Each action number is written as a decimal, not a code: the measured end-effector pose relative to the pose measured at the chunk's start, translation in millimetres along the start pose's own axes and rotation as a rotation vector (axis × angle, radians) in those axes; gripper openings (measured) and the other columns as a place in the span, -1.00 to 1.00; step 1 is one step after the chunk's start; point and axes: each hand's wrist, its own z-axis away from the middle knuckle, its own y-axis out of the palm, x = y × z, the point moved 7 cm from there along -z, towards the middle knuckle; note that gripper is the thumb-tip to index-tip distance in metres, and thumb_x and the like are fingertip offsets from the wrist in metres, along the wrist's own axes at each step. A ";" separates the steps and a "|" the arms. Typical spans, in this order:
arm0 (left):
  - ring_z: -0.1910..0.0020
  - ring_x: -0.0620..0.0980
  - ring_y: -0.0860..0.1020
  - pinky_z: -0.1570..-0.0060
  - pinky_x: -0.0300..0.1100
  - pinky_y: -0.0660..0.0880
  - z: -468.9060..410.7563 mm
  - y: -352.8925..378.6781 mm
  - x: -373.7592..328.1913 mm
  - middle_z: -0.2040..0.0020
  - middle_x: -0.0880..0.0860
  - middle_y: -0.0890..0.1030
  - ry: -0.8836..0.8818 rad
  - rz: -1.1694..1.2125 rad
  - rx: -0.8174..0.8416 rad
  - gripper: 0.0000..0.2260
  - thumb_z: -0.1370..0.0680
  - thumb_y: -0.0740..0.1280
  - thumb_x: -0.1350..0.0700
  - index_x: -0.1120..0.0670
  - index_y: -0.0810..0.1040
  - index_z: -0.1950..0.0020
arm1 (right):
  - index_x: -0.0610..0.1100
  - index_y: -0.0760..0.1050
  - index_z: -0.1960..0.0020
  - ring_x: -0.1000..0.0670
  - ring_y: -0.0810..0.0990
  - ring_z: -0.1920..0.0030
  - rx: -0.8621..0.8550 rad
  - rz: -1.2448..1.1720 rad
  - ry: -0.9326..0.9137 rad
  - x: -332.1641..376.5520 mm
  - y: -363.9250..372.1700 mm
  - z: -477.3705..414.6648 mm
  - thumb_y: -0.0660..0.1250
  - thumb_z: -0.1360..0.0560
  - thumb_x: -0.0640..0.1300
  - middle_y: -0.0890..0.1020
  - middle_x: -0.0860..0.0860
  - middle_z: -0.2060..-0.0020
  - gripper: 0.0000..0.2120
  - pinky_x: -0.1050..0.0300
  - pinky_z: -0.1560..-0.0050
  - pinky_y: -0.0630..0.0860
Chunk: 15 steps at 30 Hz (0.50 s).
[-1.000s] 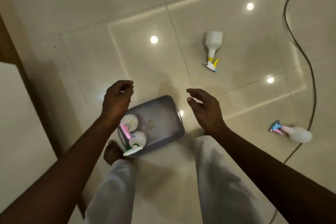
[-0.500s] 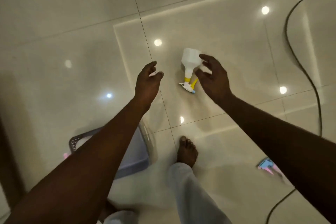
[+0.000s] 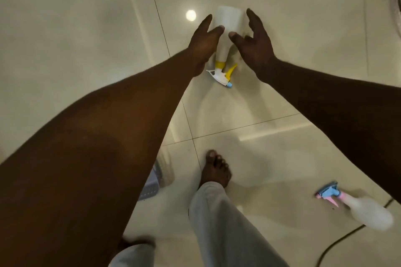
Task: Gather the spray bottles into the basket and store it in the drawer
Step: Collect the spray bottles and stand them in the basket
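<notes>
Lying on the tiled floor (image 3: 86, 28) are two spray bottles: a yellow-trigger bottle (image 3: 225, 28) between the left hand (image 3: 205, 43) and right hand (image 3: 253, 43), both spread and grasping nothing, and a pink-and-blue one (image 3: 360, 206) near a black cable (image 3: 338, 243). One grey basket (image 3: 149, 186) corner shows beside a bare foot (image 3: 214, 171).

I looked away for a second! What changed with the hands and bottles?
Both hands moved away from the basket and forward: left hand and right hand now flank the yellow-trigger bottle, neither gripping it yet. That bottle and the pink-and-blue bottle stayed lying on the floor.
</notes>
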 end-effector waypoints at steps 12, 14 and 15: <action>-0.34 0.13 0.58 -0.33 -0.02 0.51 33.4 -24.3 10.4 -0.51 0.13 0.51 0.002 0.133 0.056 -0.47 -0.74 0.15 0.13 -0.16 0.15 -0.70 | -0.06 0.07 -0.72 -0.08 0.41 -0.58 0.007 0.069 0.008 30.2 29.5 33.3 0.48 -0.58 0.05 0.33 -0.08 -0.63 -0.12 -0.04 -0.53 0.44; -0.06 0.07 0.66 -0.15 -0.04 0.55 55.6 -44.5 14.2 -0.25 0.09 0.66 -0.001 0.192 0.032 -0.49 -0.73 0.15 0.14 -0.20 0.22 -0.66 | -0.03 0.11 -0.72 -0.08 0.48 -0.52 0.004 0.059 0.004 44.2 36.1 48.9 0.48 -0.58 0.08 0.39 -0.08 -0.59 -0.14 -0.05 -0.49 0.49; 0.08 0.02 0.67 -0.05 -0.07 0.55 69.1 -56.1 18.7 -0.08 0.05 0.70 -0.006 0.219 0.013 -0.48 -0.71 0.17 0.17 -0.21 0.27 -0.64 | -0.02 0.13 -0.71 -0.07 0.52 -0.48 0.008 0.048 0.007 50.8 41.2 58.7 0.48 -0.57 0.10 0.42 -0.07 -0.57 -0.15 -0.03 -0.46 0.52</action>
